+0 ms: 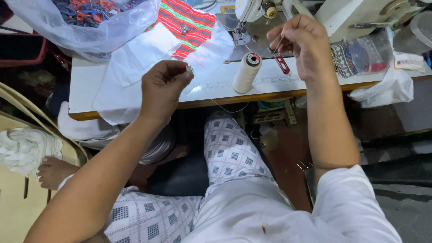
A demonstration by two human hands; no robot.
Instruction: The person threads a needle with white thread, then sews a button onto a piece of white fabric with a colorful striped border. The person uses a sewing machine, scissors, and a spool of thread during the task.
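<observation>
My left hand (163, 86) is raised over the front edge of the sewing table (85, 81), its fingertips pinched on a small silvery piece (189, 69), too small to identify. My right hand (302, 42) is held up further right, fingers pinched on a thin thread, with red-handled thread snips (282, 63) hanging from it. A cream thread cone (246, 72) stands on the table between the two hands. Behind the cone sits the white sewing machine (252, 9).
White fabric (135, 67) and a red and green striped cloth (189, 24) lie on the table. A clear plastic bag (85, 22) of coloured pieces sits far left; more bags (364, 54) lie at right. My checked trousers (229, 153) and a bare foot (53, 171) show below.
</observation>
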